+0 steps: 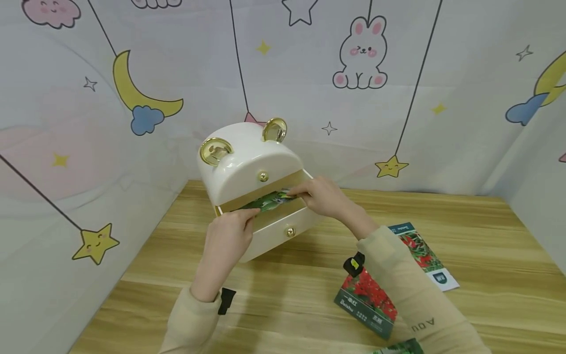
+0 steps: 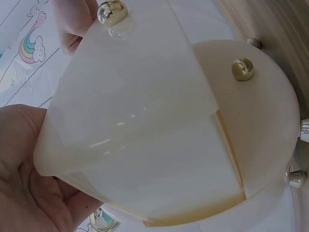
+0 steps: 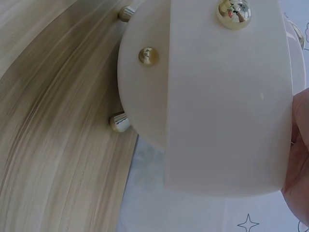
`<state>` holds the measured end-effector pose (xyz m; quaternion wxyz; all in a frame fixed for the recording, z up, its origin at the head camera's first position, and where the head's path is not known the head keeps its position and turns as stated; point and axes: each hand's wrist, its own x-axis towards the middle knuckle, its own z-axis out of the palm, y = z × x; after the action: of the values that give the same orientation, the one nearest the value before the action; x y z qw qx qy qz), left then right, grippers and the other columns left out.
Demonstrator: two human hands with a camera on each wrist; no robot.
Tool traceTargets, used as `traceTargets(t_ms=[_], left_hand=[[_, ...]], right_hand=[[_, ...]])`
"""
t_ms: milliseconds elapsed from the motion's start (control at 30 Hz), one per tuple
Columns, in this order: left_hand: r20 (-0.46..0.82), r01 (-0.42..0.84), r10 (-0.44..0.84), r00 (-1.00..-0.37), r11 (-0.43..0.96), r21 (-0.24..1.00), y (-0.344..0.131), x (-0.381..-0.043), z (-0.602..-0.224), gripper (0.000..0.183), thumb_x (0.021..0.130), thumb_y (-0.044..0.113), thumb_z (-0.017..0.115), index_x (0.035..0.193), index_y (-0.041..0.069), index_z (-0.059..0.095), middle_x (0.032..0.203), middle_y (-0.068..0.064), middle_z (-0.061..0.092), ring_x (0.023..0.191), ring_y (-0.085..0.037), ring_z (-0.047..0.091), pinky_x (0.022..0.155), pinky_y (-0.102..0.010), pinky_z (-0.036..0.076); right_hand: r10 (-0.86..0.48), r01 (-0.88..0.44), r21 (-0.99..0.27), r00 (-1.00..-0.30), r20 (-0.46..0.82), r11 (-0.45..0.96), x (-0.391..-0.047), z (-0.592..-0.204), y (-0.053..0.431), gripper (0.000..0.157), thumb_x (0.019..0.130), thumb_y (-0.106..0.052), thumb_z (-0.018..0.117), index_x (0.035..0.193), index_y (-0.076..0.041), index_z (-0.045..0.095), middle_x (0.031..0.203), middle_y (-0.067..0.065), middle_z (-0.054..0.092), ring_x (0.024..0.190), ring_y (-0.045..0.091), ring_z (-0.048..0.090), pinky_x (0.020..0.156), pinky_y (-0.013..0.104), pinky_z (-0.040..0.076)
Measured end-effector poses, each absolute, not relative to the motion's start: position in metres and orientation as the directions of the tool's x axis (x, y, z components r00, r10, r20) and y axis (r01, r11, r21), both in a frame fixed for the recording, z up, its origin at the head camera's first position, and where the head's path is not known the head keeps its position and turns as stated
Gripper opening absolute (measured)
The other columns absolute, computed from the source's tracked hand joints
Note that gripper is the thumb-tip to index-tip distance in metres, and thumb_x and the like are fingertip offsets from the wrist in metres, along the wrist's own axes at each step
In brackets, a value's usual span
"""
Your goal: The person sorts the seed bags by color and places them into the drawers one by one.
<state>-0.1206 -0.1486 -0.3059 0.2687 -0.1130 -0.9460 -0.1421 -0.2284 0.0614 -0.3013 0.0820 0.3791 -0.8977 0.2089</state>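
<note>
A white rounded drawer box (image 1: pixel 240 157) with gold ears stands on the wooden table, its drawer (image 1: pixel 267 238) pulled out. Inside the drawer opening lies a green, leafy-patterned seed packet (image 1: pixel 270 200), slightly tilted. My left hand (image 1: pixel 227 236) reaches over the drawer's left front corner and holds the packet's near left end, index finger along it. On the far right, my right hand (image 1: pixel 325 196) pinches the other end, with the index fingertip on top and the thumb hidden. Both wrist views show the drawer's white underside (image 2: pixel 145 96) and gold knob (image 3: pixel 233 12), with fingertips hidden.
Right of the box lie a red-flower seed packet (image 1: pixel 369 300) and another packet (image 1: pixel 424 250), both partly under the right sleeve. A green packet (image 1: pixel 402 346) shows at the bottom edge. A printed white cloth (image 1: pixel 309 108) hangs behind the table (image 1: pixel 283 305).
</note>
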Motion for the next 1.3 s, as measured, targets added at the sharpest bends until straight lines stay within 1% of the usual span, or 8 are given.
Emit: traceTargets(t_ms=[167, 433, 567, 700, 767, 933, 1133, 1300], left_hand=[[0.511, 0.287, 0.134, -0.849, 0.929, 0.235, -0.148, -0.12, -0.305, 0.021, 0.082, 0.008, 0.061, 0.098, 0.015, 0.073, 0.074, -0.006, 0.072, 0.045, -0.012, 0.049, 0.037, -0.024, 0.032], [0.519, 0.308, 0.149, -0.842, 0.922, 0.234, -0.147, -0.118, -0.307, 0.019, 0.087, 0.021, 0.058, 0.1, 0.016, 0.072, 0.077, -0.005, 0.072, 0.04, -0.009, 0.035, 0.035, -0.022, 0.025], [0.537, 0.328, 0.164, -0.828, 0.918, 0.224, -0.145, -0.115, -0.309, 0.022, 0.088, 0.026, 0.056, 0.101, 0.016, 0.071, 0.085, -0.004, 0.073, 0.041, -0.011, 0.047, 0.036, -0.021, 0.029], [0.566, 0.347, 0.18, -0.805, 0.916, 0.201, -0.143, -0.11, -0.309, 0.023, 0.088, 0.026, 0.057, 0.102, 0.015, 0.071, 0.089, -0.004, 0.073, 0.05, -0.017, 0.06, 0.037, -0.023, 0.036], [0.579, 0.354, 0.191, -0.792, 0.917, 0.182, -0.141, -0.107, -0.309, 0.022, 0.087, 0.026, 0.059, 0.102, 0.016, 0.071, 0.09, -0.003, 0.073, 0.057, -0.019, 0.065, 0.04, -0.025, 0.04], [0.61, 0.388, 0.235, -0.757, 0.913, 0.129, -0.136, -0.099, -0.308, 0.02, 0.085, 0.025, 0.061, 0.099, 0.014, 0.071, 0.089, -0.002, 0.073, 0.065, -0.02, 0.068, 0.048, -0.031, 0.05], [0.671, 0.419, 0.255, -0.696, 0.903, 0.091, -0.13, -0.089, -0.307, 0.018, 0.083, 0.021, 0.062, 0.097, 0.014, 0.07, 0.088, -0.002, 0.073, 0.064, -0.018, 0.067, 0.053, -0.031, 0.053], [0.721, 0.443, 0.271, -0.638, 0.895, 0.055, -0.125, -0.082, -0.307, 0.018, 0.08, 0.02, 0.064, 0.096, 0.014, 0.07, 0.089, -0.001, 0.073, 0.068, -0.018, 0.068, 0.057, -0.031, 0.054]], right_hand=[[-0.627, -0.693, -0.332, -0.72, 0.296, 0.64, -0.227, -0.302, 0.063, 0.027, 0.088, -0.004, 0.051, 0.105, -0.015, 0.07, 0.097, 0.007, 0.072, 0.05, 0.009, 0.039, 0.047, 0.019, 0.031], [-0.62, -0.71, -0.3, -0.703, 0.349, 0.637, -0.222, -0.303, 0.065, 0.028, 0.089, -0.006, 0.051, 0.107, -0.017, 0.069, 0.097, 0.005, 0.071, 0.05, 0.008, 0.038, 0.048, 0.019, 0.031], [-0.626, -0.738, -0.264, -0.67, 0.399, 0.622, -0.217, -0.303, 0.068, 0.027, 0.089, -0.006, 0.051, 0.107, -0.017, 0.069, 0.098, 0.002, 0.071, 0.053, 0.008, 0.043, 0.048, 0.018, 0.031], [-0.617, -0.744, -0.245, -0.657, 0.432, 0.621, -0.21, -0.302, 0.072, 0.029, 0.089, -0.006, 0.05, 0.108, -0.018, 0.069, 0.103, 0.0, 0.07, 0.054, 0.009, 0.045, 0.047, 0.019, 0.033], [-0.612, -0.742, -0.239, -0.658, 0.438, 0.627, -0.205, -0.302, 0.074, 0.03, 0.089, -0.007, 0.05, 0.11, -0.019, 0.068, 0.106, -0.001, 0.07, 0.058, 0.008, 0.05, 0.049, 0.019, 0.039], [-0.623, -0.749, -0.186, -0.64, 0.449, 0.636, -0.193, -0.303, 0.081, 0.028, 0.091, -0.011, 0.05, 0.112, -0.02, 0.066, 0.107, -0.003, 0.069, 0.081, 0.008, 0.064, 0.066, 0.024, 0.053], [-0.644, -0.772, -0.082, -0.579, 0.5, 0.63, -0.18, -0.302, 0.088, 0.023, 0.089, -0.012, 0.055, 0.109, -0.016, 0.067, 0.102, -0.002, 0.07, 0.081, 0.009, 0.064, 0.067, 0.024, 0.053], [-0.653, -0.788, -0.055, -0.544, 0.527, 0.613, -0.171, -0.302, 0.093, 0.022, 0.087, -0.013, 0.059, 0.108, -0.015, 0.067, 0.101, -0.002, 0.07, 0.08, 0.009, 0.063, 0.065, 0.024, 0.052]])
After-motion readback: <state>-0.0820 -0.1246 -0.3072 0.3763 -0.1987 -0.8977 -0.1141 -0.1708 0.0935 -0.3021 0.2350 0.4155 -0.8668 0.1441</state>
